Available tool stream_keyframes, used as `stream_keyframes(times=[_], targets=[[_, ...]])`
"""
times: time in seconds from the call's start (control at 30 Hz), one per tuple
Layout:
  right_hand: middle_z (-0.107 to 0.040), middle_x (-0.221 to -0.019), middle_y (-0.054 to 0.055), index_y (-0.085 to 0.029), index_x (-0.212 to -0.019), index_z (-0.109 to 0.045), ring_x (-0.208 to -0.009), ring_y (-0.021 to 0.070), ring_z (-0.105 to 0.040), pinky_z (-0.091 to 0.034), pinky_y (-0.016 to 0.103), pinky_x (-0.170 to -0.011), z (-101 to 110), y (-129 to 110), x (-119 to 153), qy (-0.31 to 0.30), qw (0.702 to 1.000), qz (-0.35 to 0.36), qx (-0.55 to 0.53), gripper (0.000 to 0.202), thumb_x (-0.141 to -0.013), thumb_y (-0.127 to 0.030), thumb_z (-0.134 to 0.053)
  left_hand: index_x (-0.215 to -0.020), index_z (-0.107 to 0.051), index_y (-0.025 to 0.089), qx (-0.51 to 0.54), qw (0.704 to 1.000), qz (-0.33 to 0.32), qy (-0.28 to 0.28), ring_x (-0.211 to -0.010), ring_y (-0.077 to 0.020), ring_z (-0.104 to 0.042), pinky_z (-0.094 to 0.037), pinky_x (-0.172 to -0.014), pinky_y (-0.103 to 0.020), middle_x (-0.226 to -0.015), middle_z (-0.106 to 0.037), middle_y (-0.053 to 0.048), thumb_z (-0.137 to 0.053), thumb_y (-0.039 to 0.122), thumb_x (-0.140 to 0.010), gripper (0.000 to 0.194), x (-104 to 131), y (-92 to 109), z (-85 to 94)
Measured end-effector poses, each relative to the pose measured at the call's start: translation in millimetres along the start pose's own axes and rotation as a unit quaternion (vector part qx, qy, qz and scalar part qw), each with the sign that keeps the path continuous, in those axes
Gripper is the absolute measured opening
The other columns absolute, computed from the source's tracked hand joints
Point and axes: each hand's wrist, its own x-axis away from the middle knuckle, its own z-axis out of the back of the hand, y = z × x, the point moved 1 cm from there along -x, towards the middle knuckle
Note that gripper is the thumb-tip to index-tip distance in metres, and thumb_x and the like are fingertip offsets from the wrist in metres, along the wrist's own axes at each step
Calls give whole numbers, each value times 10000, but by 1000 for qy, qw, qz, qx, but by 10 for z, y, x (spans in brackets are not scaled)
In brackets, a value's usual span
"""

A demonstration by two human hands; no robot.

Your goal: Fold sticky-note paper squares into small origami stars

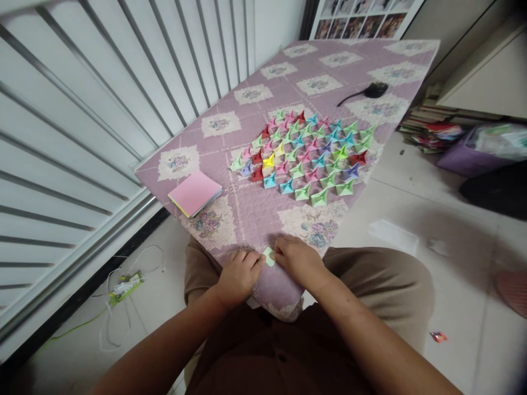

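Observation:
Near the front corner of the table, a small light-green piece of folded paper lies between my two hands. My left hand has its fingers closed together, the thumb and fingertips at the paper's left edge. From the other side, my right hand pinches the paper's right edge with curled fingers. Beyond them stand several rows of small folded paper pieces in green, pink, blue, red, yellow and purple. A stack of square paper, pink on top, rests at the table's left edge.
A purple flowered cloth covers the table. Toward its far right lies a black object with a thin tail. A white slatted panel runs along the left. On the floor are a power strip with cables and a purple bin.

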Motion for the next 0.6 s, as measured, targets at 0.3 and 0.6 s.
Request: stream_keyframes(times=[0.3, 0.6], targets=[[-599, -738, -18, -212, -730, -566, -669, 120, -485, -241, 244, -572, 79, 63, -126, -68, 997, -20, -37, 137, -767, -323, -637, -1183, -553, 199, -17, 1000, 3, -3, -833, -190, -528, -421, -714, -321, -1002, -614, -52, -413, 200, -962, 262, -30, 68, 21], [-609, -739, -15, -207, -751, -590, -663, 116, -492, -256, 240, -577, 93, 107, -157, -88, 994, -14, -62, 65, -757, -261, -626, -1287, -457, 253, -28, 999, -19, -39, -852, -191, -520, -431, -718, -316, -1057, -581, -57, -442, 244, -952, 335, -3, 85, 122]])
